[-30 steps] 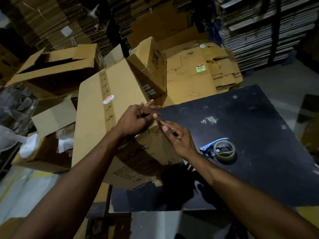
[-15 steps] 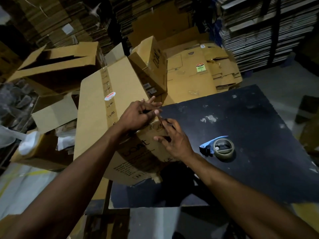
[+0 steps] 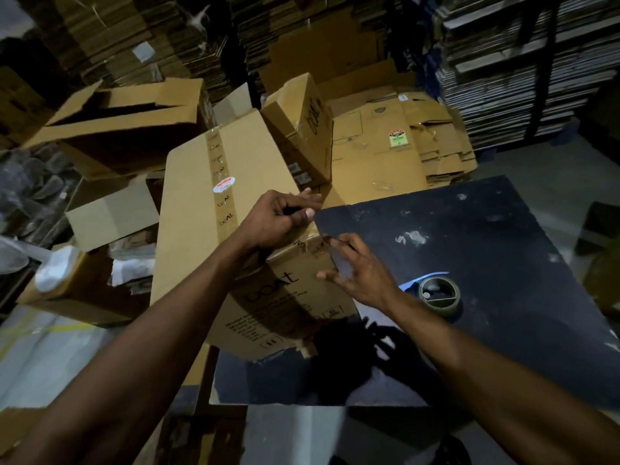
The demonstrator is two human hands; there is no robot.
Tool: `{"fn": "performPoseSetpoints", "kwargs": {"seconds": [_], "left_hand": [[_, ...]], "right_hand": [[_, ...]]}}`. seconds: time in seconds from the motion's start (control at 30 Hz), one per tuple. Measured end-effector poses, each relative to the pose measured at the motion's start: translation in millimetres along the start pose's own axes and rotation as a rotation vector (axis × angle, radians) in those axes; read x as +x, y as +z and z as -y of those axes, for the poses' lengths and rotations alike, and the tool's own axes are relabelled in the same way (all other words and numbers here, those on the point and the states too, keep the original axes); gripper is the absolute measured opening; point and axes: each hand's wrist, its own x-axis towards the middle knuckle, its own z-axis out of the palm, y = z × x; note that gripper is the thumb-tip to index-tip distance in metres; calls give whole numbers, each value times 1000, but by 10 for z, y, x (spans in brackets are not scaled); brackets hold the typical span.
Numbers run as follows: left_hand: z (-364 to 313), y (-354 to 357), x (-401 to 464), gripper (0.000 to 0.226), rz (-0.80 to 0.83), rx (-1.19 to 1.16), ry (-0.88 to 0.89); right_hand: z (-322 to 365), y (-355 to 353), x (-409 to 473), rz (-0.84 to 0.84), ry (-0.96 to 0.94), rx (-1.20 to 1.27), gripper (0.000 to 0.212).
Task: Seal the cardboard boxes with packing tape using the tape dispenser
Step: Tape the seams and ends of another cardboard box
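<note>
Gripping hands (image 3: 322, 250) on taped box (image 3: 235, 203)

Left hand (image 3: 273, 221) curled; right hand (image 3: 360, 273) fingers spread.

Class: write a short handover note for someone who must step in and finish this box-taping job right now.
Left hand: curled on the top corner of the big box, steadying it.
Right hand: fingers spread against the box's end face; whether it pinches tape is unclear.
Tape dispenser: lying unheld on the black table, right of the hands.
Done: tape strip runs along the top seam.
Left: probably press down the tape end, then tape the next box.
</note>
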Motion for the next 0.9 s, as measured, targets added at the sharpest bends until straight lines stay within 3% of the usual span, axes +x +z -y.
{"fn": "performPoseSetpoints", "kwargs": {"seconds": [0.13,0.23,0.33,0.47,0.7,0.9], "left_hand": [[28,-168,-148,25,-120,-79,0],[100,-251,-301,25,-145,-97,-76],[199,-284,-414,24,-228,-263,-156],[252,-257,-441,25,-290,-457,-257],[67,-534,-661,21,-214,-217,-231],[230,-925,-1232,21,-411,-19,-239]], "right_hand": [[324,-231,266,-105,92,254,63],[527,-297,551,-90,-4,289,49],[410,-231,552,-43,-125,280,33],[302,-242,576,-24,-220,222,39],[296,-419,676,19,-359,26,49],[703,-343,737,-4,-347,-240,65]]}}
